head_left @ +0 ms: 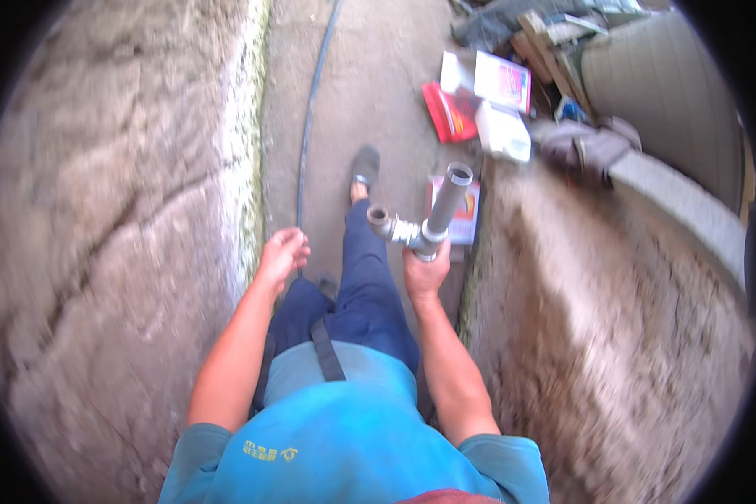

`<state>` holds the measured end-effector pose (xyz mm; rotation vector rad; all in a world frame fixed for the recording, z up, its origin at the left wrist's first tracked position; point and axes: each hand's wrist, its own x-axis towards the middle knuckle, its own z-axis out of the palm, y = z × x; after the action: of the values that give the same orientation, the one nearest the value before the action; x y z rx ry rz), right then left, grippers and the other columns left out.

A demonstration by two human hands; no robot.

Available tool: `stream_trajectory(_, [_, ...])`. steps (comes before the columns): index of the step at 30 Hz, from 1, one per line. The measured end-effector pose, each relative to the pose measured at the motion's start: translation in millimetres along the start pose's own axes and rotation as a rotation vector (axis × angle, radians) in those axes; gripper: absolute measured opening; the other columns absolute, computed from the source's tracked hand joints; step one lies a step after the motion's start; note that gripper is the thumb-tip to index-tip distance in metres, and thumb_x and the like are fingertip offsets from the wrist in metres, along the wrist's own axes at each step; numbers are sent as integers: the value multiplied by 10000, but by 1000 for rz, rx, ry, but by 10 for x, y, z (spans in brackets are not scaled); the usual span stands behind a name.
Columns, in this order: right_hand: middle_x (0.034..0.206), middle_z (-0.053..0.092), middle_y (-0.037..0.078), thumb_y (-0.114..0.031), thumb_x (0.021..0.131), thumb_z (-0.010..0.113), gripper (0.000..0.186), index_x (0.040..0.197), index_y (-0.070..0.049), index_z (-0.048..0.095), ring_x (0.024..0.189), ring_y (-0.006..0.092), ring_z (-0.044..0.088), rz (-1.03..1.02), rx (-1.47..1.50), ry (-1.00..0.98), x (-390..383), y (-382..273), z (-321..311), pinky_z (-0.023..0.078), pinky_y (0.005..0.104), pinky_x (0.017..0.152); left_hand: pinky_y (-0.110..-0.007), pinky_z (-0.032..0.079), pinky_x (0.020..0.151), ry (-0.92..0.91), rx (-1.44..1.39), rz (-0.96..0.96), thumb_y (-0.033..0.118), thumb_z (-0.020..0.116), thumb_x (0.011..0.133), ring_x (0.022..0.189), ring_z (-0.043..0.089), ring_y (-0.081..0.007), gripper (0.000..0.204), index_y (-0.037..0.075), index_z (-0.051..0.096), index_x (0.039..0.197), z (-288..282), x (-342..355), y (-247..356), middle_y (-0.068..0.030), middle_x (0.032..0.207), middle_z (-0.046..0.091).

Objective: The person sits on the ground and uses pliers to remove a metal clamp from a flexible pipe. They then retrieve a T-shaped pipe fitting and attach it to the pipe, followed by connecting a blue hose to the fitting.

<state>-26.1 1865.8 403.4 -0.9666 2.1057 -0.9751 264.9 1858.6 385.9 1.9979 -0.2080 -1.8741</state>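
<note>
One pipe [447, 204] rises from the gripping right hand [427, 273]; the left hand [284, 252] is half open. Carrying, apparently; next calls for steadiness.

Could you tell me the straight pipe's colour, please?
The straight pipe is grey, clearest in the head view.

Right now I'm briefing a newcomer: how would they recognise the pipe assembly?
Above the walkway, between rough banks, find the person's right grip. It holds the grey pipe assembly. A straight open tube and curved side elbow distinguish it from the red packet beyond.
</note>
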Motion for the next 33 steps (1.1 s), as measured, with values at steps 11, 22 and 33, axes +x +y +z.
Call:
stream_trajectory(11, [1004,748,186,-142,788,825,473,1191,-29,603,958,331,753,41,-173,-121,2697,-1325,648,570,422,842,-390,592,773,-41,-69,-191,307,624,1052,987,682,-189,316,116,596,1302,1002,848,2726,-56,1202,687])
stream_trajectory(22, [1005,747,185,-167,814,814,425,1174,-34,631,962,305,745,202,-122,11,5059,-2510,1282,560,421,862,-349,610,659,-64,449,-47,226,638,1027,891,701,-195,476,-21,525,1418,1720,2356,5433,-143,1183,684])
stream_trajectory(33, [1000,738,185,-197,801,816,423,1132,-13,629,940,318,733,378,-51,-32,7468,-3718,2319,552,418,852,-323,574,639,91,508,118,202,665,1004,876,705,-197,459,-23,560,1390,1393,3413,8034,-150,1227,687])
